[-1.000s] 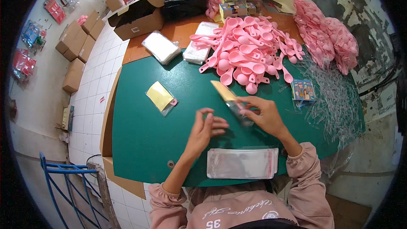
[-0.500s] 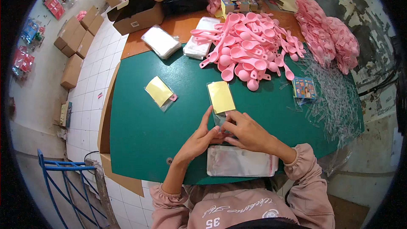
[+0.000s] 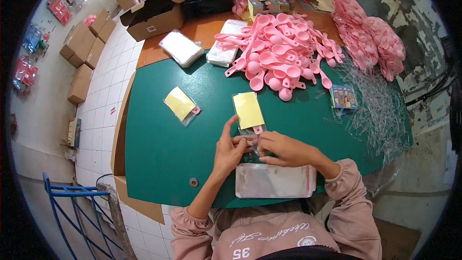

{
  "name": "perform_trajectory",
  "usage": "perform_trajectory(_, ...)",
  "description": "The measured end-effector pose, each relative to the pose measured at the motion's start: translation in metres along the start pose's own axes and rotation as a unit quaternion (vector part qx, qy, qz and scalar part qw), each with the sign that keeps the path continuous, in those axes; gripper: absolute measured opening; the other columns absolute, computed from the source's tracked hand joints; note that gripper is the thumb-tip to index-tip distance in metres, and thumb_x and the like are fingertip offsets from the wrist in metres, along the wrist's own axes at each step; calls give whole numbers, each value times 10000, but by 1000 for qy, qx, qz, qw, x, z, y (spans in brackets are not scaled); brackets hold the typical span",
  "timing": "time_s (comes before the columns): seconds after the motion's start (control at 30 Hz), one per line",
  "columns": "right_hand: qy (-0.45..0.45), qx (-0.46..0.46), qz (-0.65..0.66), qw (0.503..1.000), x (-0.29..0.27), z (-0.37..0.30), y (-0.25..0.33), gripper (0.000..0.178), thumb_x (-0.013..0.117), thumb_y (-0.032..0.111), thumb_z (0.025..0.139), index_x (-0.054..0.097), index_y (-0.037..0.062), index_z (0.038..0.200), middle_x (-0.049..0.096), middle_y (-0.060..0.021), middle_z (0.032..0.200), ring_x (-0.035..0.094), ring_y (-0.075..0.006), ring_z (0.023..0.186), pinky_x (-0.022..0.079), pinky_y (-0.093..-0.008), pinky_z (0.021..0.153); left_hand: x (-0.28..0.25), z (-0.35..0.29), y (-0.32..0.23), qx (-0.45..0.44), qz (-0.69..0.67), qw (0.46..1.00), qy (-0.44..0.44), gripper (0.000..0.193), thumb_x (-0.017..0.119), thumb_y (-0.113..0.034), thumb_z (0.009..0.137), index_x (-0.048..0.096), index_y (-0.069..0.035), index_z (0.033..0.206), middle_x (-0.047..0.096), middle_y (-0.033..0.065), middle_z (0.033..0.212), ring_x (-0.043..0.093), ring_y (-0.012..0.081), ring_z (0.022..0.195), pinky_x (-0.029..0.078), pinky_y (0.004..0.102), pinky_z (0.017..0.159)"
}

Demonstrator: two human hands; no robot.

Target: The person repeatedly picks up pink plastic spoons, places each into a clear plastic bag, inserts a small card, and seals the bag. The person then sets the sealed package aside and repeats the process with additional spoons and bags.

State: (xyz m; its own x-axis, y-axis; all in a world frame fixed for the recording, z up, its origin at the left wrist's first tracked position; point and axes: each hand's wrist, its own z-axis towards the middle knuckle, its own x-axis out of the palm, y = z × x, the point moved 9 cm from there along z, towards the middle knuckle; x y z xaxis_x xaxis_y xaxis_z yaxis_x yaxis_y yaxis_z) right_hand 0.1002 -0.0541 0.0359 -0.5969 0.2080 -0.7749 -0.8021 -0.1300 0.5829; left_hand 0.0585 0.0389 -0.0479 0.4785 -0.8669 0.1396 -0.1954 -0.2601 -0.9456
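A clear plastic bag (image 3: 244, 133) lies on the green table in front of me. Inside it are a yellow card (image 3: 249, 110) and a pink spoon, whose holed handle end (image 3: 258, 129) shows below the card. My left hand (image 3: 229, 148) pinches the bag's near end, its index finger stretched along the left edge. Closed at the right side of that same end is my right hand (image 3: 281, 148); its fingertips are partly hidden. Farther left lies a second packed bag with a yellow card (image 3: 180, 104) and a pink handle tip. A stack of clear bags (image 3: 272, 181) sits close to my body.
Pink spoons (image 3: 281, 53) form a big heap at the back, with bagged spoons (image 3: 363, 38) to its right. Clear plastic strips (image 3: 380, 110) and printed cards (image 3: 343, 97) lie at the right. White packs (image 3: 182, 48) and an open carton (image 3: 156, 21) stand at back left.
Both hands have shifted slightly at the bag's near end. More of the pink handle shows now, and the right hand has moved a little right.
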Motion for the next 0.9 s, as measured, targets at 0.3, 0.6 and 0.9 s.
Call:
perform_trajectory(0.3,-137,423,-117,888,-199,-180,-177,94,568,85,772,531,14,822,567,-102,760,570,-216,707,456,-305,635,7,-2,-9,-18,44,997,68,357,389,37,842,420,-32,1191,622,130,926,620,170,858,509,243,697)
perform_trajectory(0.6,-21,281,86,956,-34,-51,-28,353,721,196,681,538,23,929,560,-75,807,562,-181,678,461,-300,620,-2,-2,4,-39,33,995,85,215,456,-78,898,485,1,1096,596,124,963,600,176,902,509,267,743)
perform_trajectory(0.9,-19,214,88,973,-37,-47,-31,148,645,28,698,596,-3,834,611,-100,776,603,-205,730,469,-284,639,-2,-1,2,-22,19,998,64,206,427,-14,883,509,17,1070,622,124,931,622,148,849,509,215,680)
